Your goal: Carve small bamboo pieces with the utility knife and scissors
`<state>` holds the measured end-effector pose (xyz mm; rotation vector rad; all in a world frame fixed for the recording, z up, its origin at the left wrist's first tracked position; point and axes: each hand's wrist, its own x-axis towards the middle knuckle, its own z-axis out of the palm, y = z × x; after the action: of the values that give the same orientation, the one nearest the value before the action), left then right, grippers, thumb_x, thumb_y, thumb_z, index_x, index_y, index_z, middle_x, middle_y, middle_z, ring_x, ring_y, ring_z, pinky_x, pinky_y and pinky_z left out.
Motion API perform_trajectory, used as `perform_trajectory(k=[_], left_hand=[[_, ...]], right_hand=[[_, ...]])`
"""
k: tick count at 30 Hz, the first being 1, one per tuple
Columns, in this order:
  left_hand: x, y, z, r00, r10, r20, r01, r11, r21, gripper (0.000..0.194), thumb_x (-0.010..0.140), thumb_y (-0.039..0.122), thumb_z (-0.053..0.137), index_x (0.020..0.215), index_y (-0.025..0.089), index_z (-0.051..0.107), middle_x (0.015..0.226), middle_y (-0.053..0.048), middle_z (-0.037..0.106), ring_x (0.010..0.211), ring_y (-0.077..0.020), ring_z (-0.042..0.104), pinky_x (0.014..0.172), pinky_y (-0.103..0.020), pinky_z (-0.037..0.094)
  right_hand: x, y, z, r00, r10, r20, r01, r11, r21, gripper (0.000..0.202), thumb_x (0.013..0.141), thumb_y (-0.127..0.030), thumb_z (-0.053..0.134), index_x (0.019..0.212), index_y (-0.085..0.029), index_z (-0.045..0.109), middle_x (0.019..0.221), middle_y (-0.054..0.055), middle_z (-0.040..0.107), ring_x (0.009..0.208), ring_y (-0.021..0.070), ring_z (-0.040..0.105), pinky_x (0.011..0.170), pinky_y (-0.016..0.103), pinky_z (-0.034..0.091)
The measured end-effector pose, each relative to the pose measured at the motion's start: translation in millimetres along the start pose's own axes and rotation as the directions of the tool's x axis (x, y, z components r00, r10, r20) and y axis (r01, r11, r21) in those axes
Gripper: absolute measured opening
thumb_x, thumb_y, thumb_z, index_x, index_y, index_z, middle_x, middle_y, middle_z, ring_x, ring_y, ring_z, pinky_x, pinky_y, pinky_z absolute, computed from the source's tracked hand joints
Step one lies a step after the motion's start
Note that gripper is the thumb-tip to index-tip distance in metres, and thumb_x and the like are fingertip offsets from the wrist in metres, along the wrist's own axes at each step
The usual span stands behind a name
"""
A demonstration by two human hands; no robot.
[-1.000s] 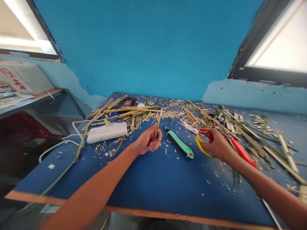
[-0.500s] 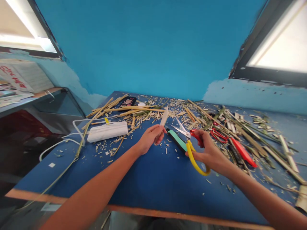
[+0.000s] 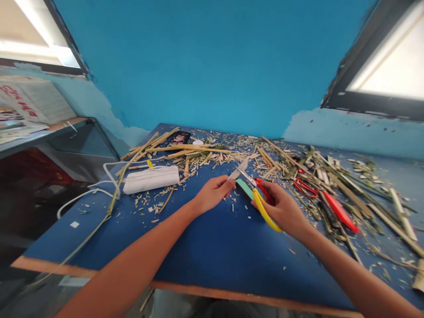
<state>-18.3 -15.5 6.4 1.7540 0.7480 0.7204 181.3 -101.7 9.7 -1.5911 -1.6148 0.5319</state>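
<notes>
Head view: a blue-topped table (image 3: pixel 205 247) with a bare wooden front edge is seen from above, set against a bright blue wall (image 3: pixel 205 66) whose lower band is paler and patchy. Window frames are seen at upper left and upper right, both bright with daylight. The far half of the table is strewn with pale shavings and offcuts (image 3: pixel 212 154), thickening toward the right into a heap of long split strips (image 3: pixel 347 190), some green, some straw-coloured. The left hand (image 3: pixel 212 194) is closed around a short pale strip (image 3: pixel 239 170), pinched at its lower end so that it points up and away. The right hand (image 3: pixel 281 207) is clenched on the yellow and red handles of a pair of scissors (image 3: pixel 256 194); the blades are parted and meet the strip just above the left fingertips. A green utility knife (image 3: pixel 244 188) lies on the table directly beneath the scissors, mostly hidden by them. A white power strip (image 3: pixel 150 179) lies to the left, its white cable (image 3: pixel 99 185) looping off the table's edge. A dark phone (image 3: pixel 179 138) rests at the far left corner among long sticks. A second red-handled pair of scissors (image 3: pixel 304 187) and a red tool (image 3: pixel 341 212) lie in the heap at right. Stacked printed papers (image 3: pixel 23 110) are seen on a shelf at far left.
</notes>
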Motion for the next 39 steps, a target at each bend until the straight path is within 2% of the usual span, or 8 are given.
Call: perform_trajectory(k=[5, 10, 15, 19, 27, 34, 39], left_hand=[[0, -1, 1.7, 0.999, 0.019, -0.05, -0.017, 0.999, 0.044, 0.042, 0.085, 0.054, 0.036, 0.082, 0.016, 0.053, 0.057, 0.003, 0.048, 0.05, -0.0087, 0.042, 0.05, -0.02, 0.032], [-2, 10, -6.5, 0.992, 0.063, -0.109, -0.038, 0.976, 0.214, 0.046, 0.087, 0.053, 0.031, 0.081, 0.016, 0.057, 0.055, 0.003, 0.046, 0.051, -0.0096, 0.04, 0.049, -0.021, 0.027], [-3, 22, -19.2, 0.982, 0.157, -0.102, -0.1, 0.9, 0.425, 0.044, 0.087, 0.05, 0.037, 0.072, 0.015, 0.058, 0.051, 0.003, 0.041, 0.05, -0.0092, 0.036, 0.048, -0.022, 0.019], [-5, 31, -24.9, 0.979, 0.189, -0.073, -0.124, 0.844, 0.522, 0.042, 0.088, 0.047, 0.036, 0.064, 0.016, 0.05, 0.048, 0.004, 0.038, 0.047, -0.0088, 0.035, 0.049, -0.024, 0.017], [-2, 48, -36.7, 0.99, 0.144, -0.009, -0.103, 0.749, 0.655, 0.033, 0.085, 0.043, 0.041, 0.064, 0.017, 0.043, 0.048, 0.004, 0.039, 0.046, -0.0088, 0.035, 0.048, -0.024, 0.017], [-10, 80, -49.7, 0.994, 0.111, 0.011, -0.076, 0.596, 0.8, 0.03, 0.082, 0.041, 0.043, 0.063, 0.018, 0.045, 0.051, 0.002, 0.045, 0.045, -0.0099, 0.033, 0.049, -0.026, 0.017], [-15, 91, -50.9, 0.997, 0.061, 0.038, -0.064, 0.511, 0.857, 0.027, 0.08, 0.04, 0.046, 0.065, 0.018, 0.051, 0.054, -0.001, 0.048, 0.047, -0.0123, 0.036, 0.051, -0.026, 0.017]], right_hand=[[0, -5, 2, 1.0, 0.003, 0.001, -0.003, 0.999, -0.052, 0.052, 0.068, -0.037, 0.065, 0.117, -0.02, 0.054, 0.101, 0.008, 0.061, 0.085, 0.0221, 0.058, 0.075, 0.036, 0.047], [-1, -17, 10, 0.997, 0.072, 0.024, -0.073, 0.996, 0.05, 0.055, 0.068, -0.036, 0.065, 0.118, -0.019, 0.05, 0.102, 0.008, 0.06, 0.084, 0.0212, 0.057, 0.072, 0.035, 0.047], [-3, -21, 19, 0.989, 0.11, 0.099, -0.124, 0.981, 0.146, 0.053, 0.067, -0.036, 0.066, 0.115, -0.019, 0.049, 0.103, 0.007, 0.058, 0.088, 0.0209, 0.055, 0.076, 0.036, 0.046], [-4, -25, 26, 0.986, 0.131, 0.108, -0.15, 0.967, 0.204, 0.057, 0.07, -0.038, 0.065, 0.12, -0.02, 0.045, 0.105, 0.007, 0.057, 0.085, 0.0191, 0.054, 0.077, 0.037, 0.046], [0, -40, 34, 0.987, 0.12, 0.11, -0.151, 0.927, 0.342, 0.054, 0.07, -0.038, 0.065, 0.118, -0.019, 0.046, 0.106, 0.006, 0.056, 0.09, 0.0188, 0.053, 0.083, 0.036, 0.045], [-1, -48, 46, 0.977, 0.07, 0.202, -0.158, 0.871, 0.465, 0.043, 0.074, -0.039, 0.06, 0.111, -0.025, 0.044, 0.089, 0.002, 0.054, 0.075, 0.016, 0.053, 0.067, 0.031, 0.048], [-2, -46, 46, 0.98, 0.022, 0.197, -0.113, 0.88, 0.462, 0.05, 0.073, -0.041, 0.062, 0.116, -0.025, 0.041, 0.099, 0.003, 0.052, 0.083, 0.0158, 0.052, 0.077, 0.032, 0.046]])
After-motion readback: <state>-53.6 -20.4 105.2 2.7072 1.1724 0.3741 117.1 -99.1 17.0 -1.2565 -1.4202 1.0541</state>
